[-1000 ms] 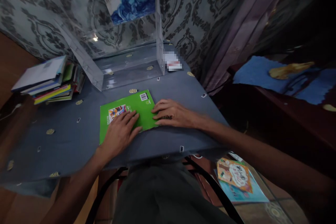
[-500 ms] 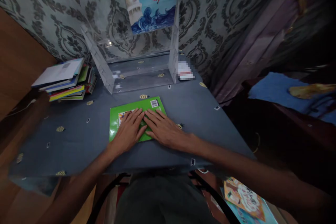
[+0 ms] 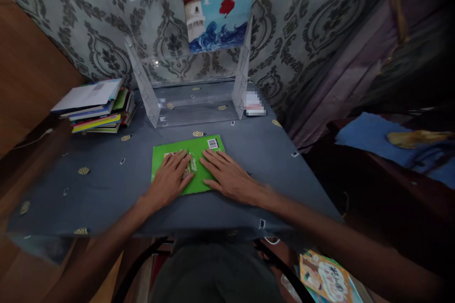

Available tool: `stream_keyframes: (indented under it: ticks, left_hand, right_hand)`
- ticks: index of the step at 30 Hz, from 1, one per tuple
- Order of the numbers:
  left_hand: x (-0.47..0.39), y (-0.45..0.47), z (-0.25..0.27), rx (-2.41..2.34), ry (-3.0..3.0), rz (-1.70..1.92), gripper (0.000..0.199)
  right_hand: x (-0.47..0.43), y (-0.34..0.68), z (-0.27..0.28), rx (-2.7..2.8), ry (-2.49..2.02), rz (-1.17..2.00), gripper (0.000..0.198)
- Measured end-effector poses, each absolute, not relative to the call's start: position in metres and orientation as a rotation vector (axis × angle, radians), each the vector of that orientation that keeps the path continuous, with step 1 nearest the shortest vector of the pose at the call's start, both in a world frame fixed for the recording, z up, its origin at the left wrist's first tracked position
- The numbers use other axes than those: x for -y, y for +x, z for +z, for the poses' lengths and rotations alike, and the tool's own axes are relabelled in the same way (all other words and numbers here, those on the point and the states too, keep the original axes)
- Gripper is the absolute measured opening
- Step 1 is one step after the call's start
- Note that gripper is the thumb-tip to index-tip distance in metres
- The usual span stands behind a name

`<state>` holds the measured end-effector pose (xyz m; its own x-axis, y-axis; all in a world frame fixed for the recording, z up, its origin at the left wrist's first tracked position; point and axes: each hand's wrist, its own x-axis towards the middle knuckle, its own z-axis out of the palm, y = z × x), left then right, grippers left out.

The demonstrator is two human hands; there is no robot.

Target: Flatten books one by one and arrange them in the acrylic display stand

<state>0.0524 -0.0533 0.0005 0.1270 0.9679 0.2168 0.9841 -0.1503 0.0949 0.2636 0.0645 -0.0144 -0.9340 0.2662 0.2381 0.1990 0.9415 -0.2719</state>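
Observation:
A green book (image 3: 197,182) lies flat on the desk in front of me, its barcode at the far right corner. My left hand (image 3: 170,176) rests palm down on the book's left half, fingers stretched out and partly covering a small picture. On the right half lies my right hand (image 3: 227,175), also palm down with its fingers extended. A strip of the green cover with pale lettering shows between the two hands. Neither hand grips anything.
A clear plastic rack (image 3: 199,112) stands behind the book against the wall. Stacked books (image 3: 94,104) sit at the desk's left. The desk (image 3: 277,175) has a dark patterned cloth. More books (image 3: 325,277) lie low at the right, and a blue cloth (image 3: 369,139) lies farther right.
My hands have slid apart on the green book, the left one leftward and the right one rightward, baring the lettering between them. The view has shifted slightly.

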Motion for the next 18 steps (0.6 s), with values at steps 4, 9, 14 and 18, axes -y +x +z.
stream_keyframes:
  ticks: [4,9,14,18]
  left_hand:
    - [0.065,0.026,0.0,2.122,-2.228,-0.384,0.052]
    - [0.071,0.004,-0.007,2.28,-2.147,-0.533,0.055]
    - [0.067,-0.002,-0.017,2.401,-2.014,-0.657,0.062]
    - [0.064,-0.006,-0.021,2.439,-1.959,-0.672,0.063]
  right_hand:
    - [-0.079,0.269,-0.016,2.829,-0.354,0.446,0.07]
    - [-0.106,0.267,-0.02,2.865,-0.442,0.527,0.079]
    - [-0.132,0.258,-0.024,2.84,-0.621,0.529,0.074]
    - [-0.139,0.254,-0.023,2.828,-0.698,0.494,0.071]
